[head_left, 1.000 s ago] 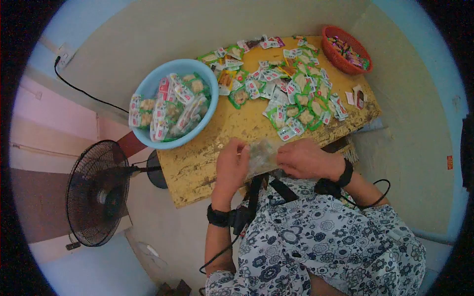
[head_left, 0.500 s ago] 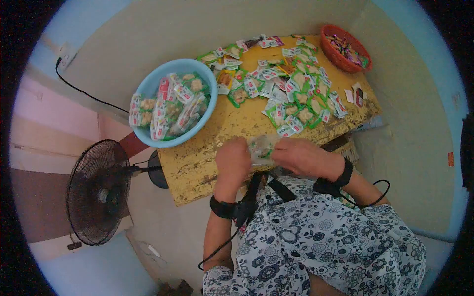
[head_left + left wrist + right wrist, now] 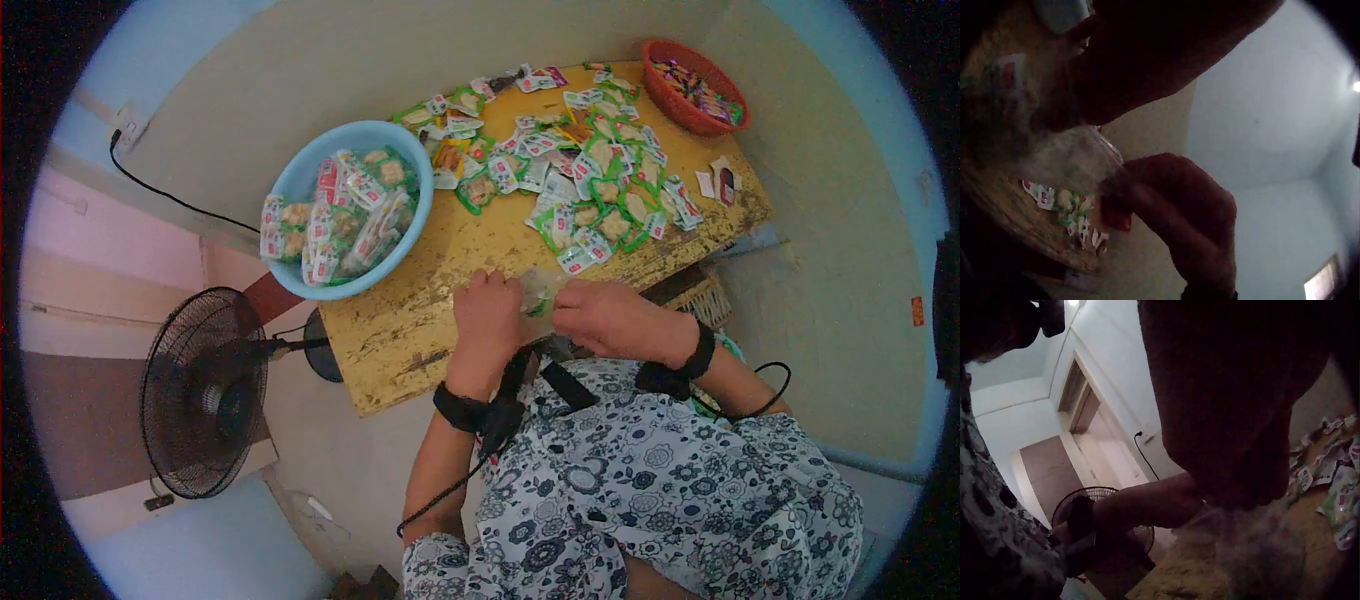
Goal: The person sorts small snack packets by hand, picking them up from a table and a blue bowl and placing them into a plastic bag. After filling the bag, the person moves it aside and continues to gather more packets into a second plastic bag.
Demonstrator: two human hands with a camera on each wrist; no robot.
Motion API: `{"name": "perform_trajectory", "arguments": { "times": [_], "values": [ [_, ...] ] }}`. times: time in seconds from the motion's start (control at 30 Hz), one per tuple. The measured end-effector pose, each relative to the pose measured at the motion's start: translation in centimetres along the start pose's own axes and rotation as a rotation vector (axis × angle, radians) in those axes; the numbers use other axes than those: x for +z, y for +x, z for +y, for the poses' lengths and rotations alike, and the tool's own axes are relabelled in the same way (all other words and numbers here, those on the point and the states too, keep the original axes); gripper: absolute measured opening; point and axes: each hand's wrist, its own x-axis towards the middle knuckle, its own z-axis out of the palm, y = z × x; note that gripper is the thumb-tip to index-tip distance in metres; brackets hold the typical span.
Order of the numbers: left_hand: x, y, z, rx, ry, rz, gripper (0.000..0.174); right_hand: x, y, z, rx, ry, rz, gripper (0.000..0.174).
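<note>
pinching clear bag (image 3: pixel 537 296) | left hand (image 3: pixel 488 318) grip: on bag | right hand (image 3: pixel 612 318) grip: on bag | hands closer than before

Head cam looks down on fingers (image 3: pixel 492 295), counter (image 3: pixel 400 330). Wrist cams v. close below fingers, aimed up; all share them.
</note>
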Motion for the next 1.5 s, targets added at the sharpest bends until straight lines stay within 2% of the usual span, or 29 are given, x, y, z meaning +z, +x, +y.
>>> {"name": "perform_trajectory", "arguments": {
  "times": [0.1,0.2,0.33,0.4,0.47,0.53,0.6,0.83,1.03,1.13,1.2,1.23,1.3,1.4,1.5],
  "values": [
    [1.3,1.0,-2.0,-0.148,-0.005,0.086,0.024,-0.3,-0.3,0.3,0.041,-0.007,-0.039,0.017],
    [0.3,0.1,-3.7,-0.208,-0.316,0.341,0.016,-0.1,-0.9,1.1,0.076,-0.05,-0.063,0.016],
    [2.7,0.1,-4.4,-0.15,-0.738,0.247,0.019,-0.6,-0.8,0.9,0.098,-0.079,-0.058,0.015],
    [3.1,0.3,-3.9,-0.169,-1.004,0.143,0.021,-1.2,-0.1,0.3,0.145,-0.121,0.029,0.016],
    [3.1,0.3,-3.5,-0.209,-1.061,0.147,0.021,-1.2,0.8,0.0,0.184,-0.171,0.134,0.017],
    [3.3,0.4,-3.7,-0.234,-1.083,0.135,0.021,-1.0,1.9,0.2,0.207,-0.228,0.271,0.018],
    [4.1,0.7,-4.5,-0.233,-1.073,0.099,0.021,0.8,2.9,1.1,0.246,-0.292,0.239,0.018],
    [5.2,1.2,-4.8,-0.18,-1.102,0.201,0.022,6.4,5.9,4.0,0.422,-0.476,0.034,0.021],
    [7.5,2.2,-5.3,-0.131,-1.167,0.209,0.026,9.5,6.9,6.7,0.429,-0.592,0.06,0.02],
    [7.4,1.9,-5.7,-0.168,-1.136,0.262,0.026,10.1,6.5,8.9,0.43,-0.264,0.01,0.014],
    [7.5,2.0,-6.1,-0.189,-1.078,0.34,0.023,9.0,5.1,9.1,0.139,-0.296,0.129,0.012],
    [7.9,2.1,-6.4,-0.179,-1.163,0.345,0.024,8.3,4.6,9.1,-0.002,-0.31,0.189,0.012],
    [8.4,2.4,-6.8,-0.151,-1.33,0.347,0.025,7.7,4.1,9.1,-0.051,-0.238,0.247,0.014],
    [7.9,2.3,-6.8,-0.184,-1.235,0.292,0.022,8.0,3.2,9.4,-0.009,-0.177,0.258,0.019],
    [8.1,2.6,-6.1,-0.095,-1.174,0.343,0.019,8.9,2.1,9.8,0.054,-0.166,0.279,0.023]
  ]
}}
